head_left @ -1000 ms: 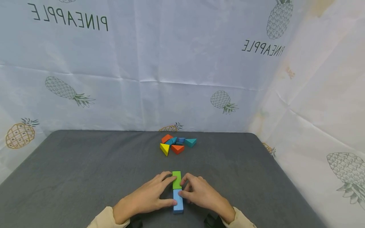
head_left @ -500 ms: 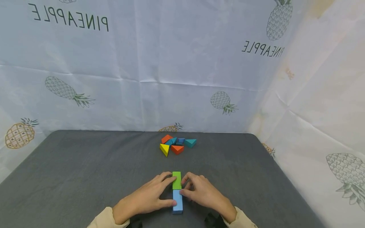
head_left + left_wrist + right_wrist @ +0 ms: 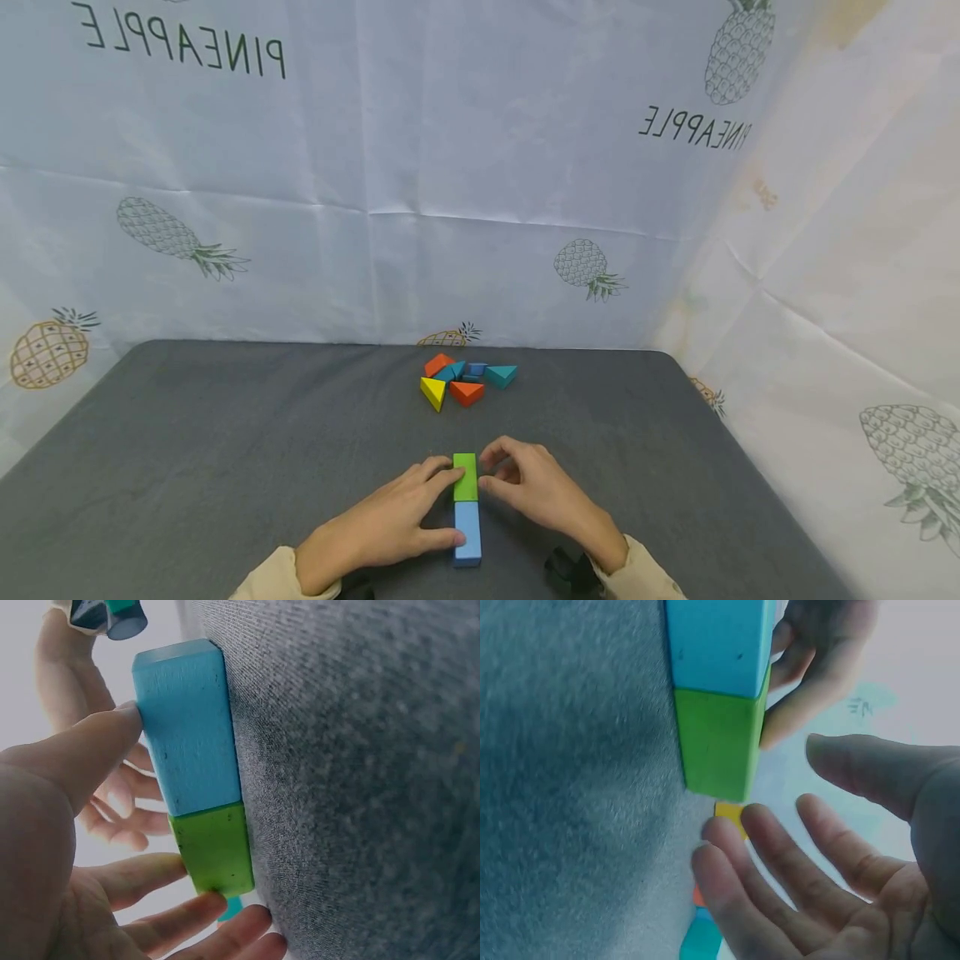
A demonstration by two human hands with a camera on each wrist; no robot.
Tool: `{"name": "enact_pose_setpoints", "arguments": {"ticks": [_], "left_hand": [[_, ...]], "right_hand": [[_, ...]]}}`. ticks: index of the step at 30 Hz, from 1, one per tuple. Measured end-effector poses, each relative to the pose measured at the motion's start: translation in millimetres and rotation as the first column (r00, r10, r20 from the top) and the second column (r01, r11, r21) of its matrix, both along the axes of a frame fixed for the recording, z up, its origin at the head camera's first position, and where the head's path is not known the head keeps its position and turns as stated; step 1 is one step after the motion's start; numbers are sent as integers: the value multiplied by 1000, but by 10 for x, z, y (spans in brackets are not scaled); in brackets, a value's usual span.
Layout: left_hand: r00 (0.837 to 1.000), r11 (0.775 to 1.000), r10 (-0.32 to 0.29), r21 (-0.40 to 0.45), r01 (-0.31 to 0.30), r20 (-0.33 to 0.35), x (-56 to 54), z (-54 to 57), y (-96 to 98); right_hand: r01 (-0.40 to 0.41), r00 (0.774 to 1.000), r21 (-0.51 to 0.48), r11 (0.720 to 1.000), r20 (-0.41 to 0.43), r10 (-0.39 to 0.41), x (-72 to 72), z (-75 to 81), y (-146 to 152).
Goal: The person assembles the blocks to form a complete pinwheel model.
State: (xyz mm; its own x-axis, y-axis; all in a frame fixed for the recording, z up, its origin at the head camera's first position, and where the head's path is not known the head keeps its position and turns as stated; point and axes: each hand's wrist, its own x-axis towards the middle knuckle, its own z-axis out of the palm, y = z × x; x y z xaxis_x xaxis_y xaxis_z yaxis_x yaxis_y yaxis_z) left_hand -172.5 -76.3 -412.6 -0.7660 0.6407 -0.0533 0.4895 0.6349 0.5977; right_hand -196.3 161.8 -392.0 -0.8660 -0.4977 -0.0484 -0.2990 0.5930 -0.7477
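A green block [image 3: 468, 490] and a light blue block [image 3: 468, 527] lie end to end on the dark table, the green one farther away. My left hand [image 3: 386, 518] is on their left side, thumb at the blue block and index finger at the green one's top edge. In the left wrist view its fingers are spread and nearly straight along the blocks. To the right, my right hand [image 3: 543, 492] hovers beside the green block with loosely bent fingers. The right wrist view shows a gap between those fingers and the green block [image 3: 716, 746]; nothing is held.
Toward the table's far edge lies a cluster of blocks: a yellow triangle [image 3: 433, 393], two orange-red blocks, a teal triangle [image 3: 501, 376] and several blue pieces. A white curtain [image 3: 480, 167] printed with pineapples stands behind the grey table [image 3: 262, 433] and along its right side.
My right hand has let go of the blocks' right side and moved slightly away and forward, its thumb leaving the blue block. My left hand stays at the blocks.
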Motion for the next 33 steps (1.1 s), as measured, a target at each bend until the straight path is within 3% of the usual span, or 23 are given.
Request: {"name": "enact_pose_setpoints", "arguments": {"ticks": [12,33], "left_hand": [[1000,1000,0,-23,-1,-29,10,-13,8],[999,1000,-5,-21,4,-35,-4,-11,5]], "right_hand": [[27,979,-30,999,-201,-32,-228,-54,-27],[50,943,-47,998,-328,-63,-745,-122,-147]]}}
